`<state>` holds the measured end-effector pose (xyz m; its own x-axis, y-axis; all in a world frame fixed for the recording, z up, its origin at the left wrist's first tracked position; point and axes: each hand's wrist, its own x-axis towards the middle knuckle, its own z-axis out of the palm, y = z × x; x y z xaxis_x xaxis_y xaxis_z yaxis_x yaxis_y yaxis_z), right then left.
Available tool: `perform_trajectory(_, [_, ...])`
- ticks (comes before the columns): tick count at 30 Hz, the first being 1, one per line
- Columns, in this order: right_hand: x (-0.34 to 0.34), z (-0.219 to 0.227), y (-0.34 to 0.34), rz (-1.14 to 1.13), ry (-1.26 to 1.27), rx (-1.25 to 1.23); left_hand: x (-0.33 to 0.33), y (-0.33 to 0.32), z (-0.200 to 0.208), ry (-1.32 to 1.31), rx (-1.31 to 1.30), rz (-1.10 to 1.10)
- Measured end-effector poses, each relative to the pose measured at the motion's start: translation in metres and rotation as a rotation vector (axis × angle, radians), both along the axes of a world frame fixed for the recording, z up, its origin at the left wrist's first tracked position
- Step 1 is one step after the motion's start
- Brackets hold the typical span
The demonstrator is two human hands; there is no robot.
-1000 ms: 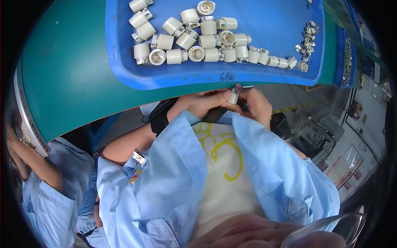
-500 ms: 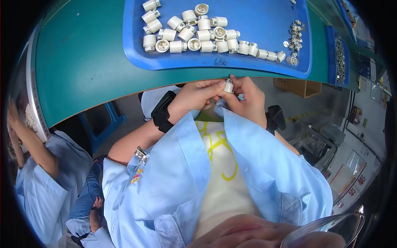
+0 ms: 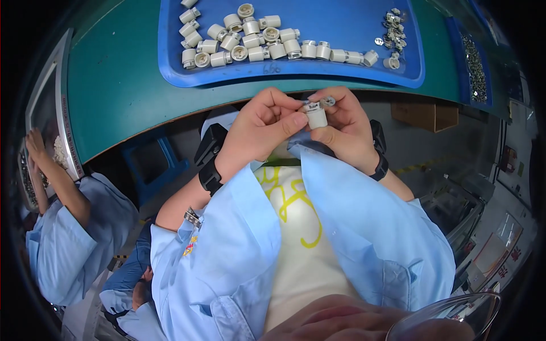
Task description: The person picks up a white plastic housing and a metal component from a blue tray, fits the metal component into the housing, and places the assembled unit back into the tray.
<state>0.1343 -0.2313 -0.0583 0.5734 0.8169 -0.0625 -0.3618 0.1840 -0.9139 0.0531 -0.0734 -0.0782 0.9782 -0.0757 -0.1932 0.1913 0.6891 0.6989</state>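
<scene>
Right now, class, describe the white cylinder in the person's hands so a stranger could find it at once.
Find the large blue tray at the top. Just below its near edge, the left hand and right hand hold a white cylinder. Unlike similar white pieces lying in the tray, it is held.

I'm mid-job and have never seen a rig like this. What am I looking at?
There is no robot here: a person is working barehanded. Every picture comes from the left of two fisheye cameras worn on the head, looking down, so straight edges bend near the rim. The left hand and right hand hold a white cylindrical piece between them; a small silvery disc shows by the right hand. Beyond, on the green table, a blue tray holds more white pieces and, toward its right side, a small pile of metal parts. At far left, a co-worker's hand also shows.
</scene>
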Motion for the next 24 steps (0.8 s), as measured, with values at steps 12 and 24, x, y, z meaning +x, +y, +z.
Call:
perform_trajectory(12, [0.009,0.025,0.013,0.001,0.017,0.159,0.004,0.001,0.059,-0.121,0.277,0.153])
perform_trajectory(24, [0.009,0.025,0.023,0.032,0.060,0.236,0.002,0.006,0.064,-0.167,0.401,0.217])
